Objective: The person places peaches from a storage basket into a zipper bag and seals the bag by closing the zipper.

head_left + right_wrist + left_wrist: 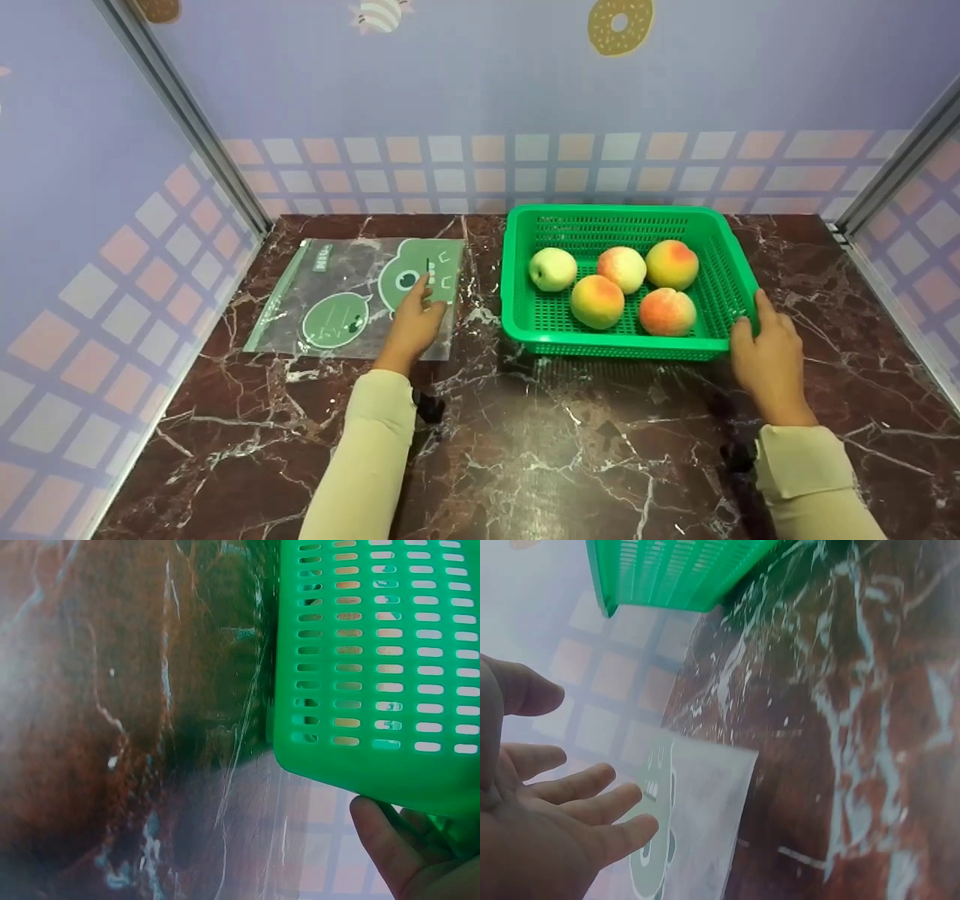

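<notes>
A rectangular green plastic basket (615, 346) with slotted walls sits on the dark red-brown marbled bench (540, 450), and the right hand (772, 360) grips its corner at 4 o'clock, thumb on the near side and fingers round the right-hand rim. Inside, a round pale yellow-green fruit (553, 269) lies at 9 o'clock; four round yellow-and-red peaches (598, 301) fill the middle, 2, 5 and 7 o'clock. At 9 o'clock from the basket, apart from it, a flat clear plastic bag (356, 296) printed with green cartoon shapes lies on the bench. The left hand (416, 319) hovers above the bag's 3 o'clock side, holding nothing, its fingers loosely spread. A lilac wall (495, 82) with pink and white squares stands at 12 o'clock.
</notes>
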Motion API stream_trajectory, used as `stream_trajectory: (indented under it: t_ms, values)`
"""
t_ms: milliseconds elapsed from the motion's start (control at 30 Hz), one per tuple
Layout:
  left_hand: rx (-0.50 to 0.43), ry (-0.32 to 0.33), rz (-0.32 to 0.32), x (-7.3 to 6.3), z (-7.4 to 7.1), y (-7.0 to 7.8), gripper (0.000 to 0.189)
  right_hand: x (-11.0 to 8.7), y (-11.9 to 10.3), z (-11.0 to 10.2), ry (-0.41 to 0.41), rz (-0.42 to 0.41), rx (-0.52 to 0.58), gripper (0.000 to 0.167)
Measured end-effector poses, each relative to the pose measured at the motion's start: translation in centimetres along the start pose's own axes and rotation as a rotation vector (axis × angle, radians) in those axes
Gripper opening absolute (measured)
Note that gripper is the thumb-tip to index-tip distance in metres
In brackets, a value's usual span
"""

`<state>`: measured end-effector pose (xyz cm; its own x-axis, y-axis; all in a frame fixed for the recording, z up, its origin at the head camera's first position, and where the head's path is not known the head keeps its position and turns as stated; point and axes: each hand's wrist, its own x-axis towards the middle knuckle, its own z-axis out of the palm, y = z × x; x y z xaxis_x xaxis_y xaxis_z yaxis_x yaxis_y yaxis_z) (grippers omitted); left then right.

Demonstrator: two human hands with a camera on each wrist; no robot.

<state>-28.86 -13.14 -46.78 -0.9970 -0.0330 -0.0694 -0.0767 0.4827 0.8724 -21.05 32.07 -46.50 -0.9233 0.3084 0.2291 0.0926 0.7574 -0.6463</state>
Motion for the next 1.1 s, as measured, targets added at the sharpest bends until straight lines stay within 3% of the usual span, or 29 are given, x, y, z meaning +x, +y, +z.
stream_trajectory:
  t_ms: [367,633,900,1100]
  values:
    - [0.16,0.049,-0.052,1.3,-1.9,-0.8,0.067,0.1,-0.3,-0.1,-0.011,0.018,0.006,0.058]
    - [0.232,0.038,-0.096,1.7,-2.7,-1.5,0.068,0.2,-0.3,-0.1,-0.016,0.012,0.015,0.058]
    - [0.292,0.046,-0.09,2.4,-3.3,-1.9,0.067,0.3,-0.1,-0.2,-0.001,0.026,0.009,0.058]
    - [0.322,0.026,-0.134,2.8,-3.7,-2.7,0.067,0.1,0.1,-0.1,-0.023,0.039,0.008,0.058]
